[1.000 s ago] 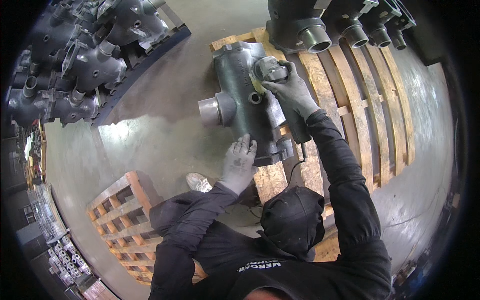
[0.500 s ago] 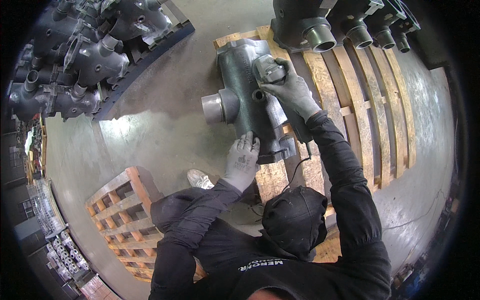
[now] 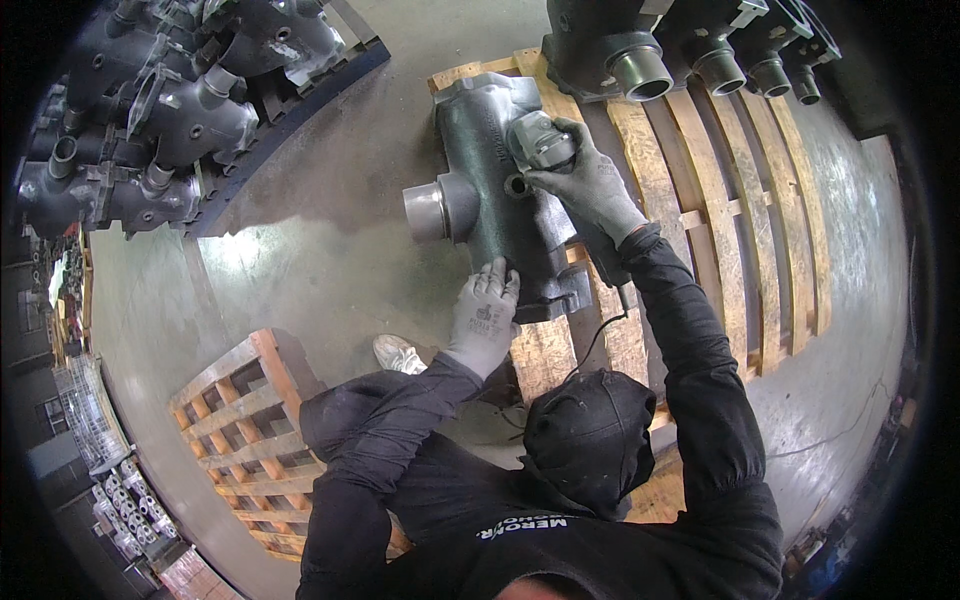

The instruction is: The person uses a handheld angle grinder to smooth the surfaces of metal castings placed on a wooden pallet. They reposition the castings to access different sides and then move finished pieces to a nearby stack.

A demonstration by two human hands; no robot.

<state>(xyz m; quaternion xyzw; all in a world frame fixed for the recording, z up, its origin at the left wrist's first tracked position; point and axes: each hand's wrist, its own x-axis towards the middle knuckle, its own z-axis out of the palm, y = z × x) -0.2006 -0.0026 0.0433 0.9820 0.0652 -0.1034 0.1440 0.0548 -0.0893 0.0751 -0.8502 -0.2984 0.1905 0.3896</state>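
Hidden and cut-off parts

Grinder body [image 3: 545, 140] mostly covered by right hand [image 3: 590, 185]; disc contact not discernible. Dark castings [image 3: 640, 50] cropped by top edge. Casting underside [image 3: 500, 200] concealed against pallet [image 3: 720, 230]. Small parts at lower left [image 3: 120, 490] too small to identify.

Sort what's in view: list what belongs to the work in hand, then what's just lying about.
In hand:
grey metal casting, steadied by the left hand
angle grinder, gripped by the right hand
wooden pallet under the casting

Lying about:
row of dark castings at the pallet's far end
heap of castings
empty pallet
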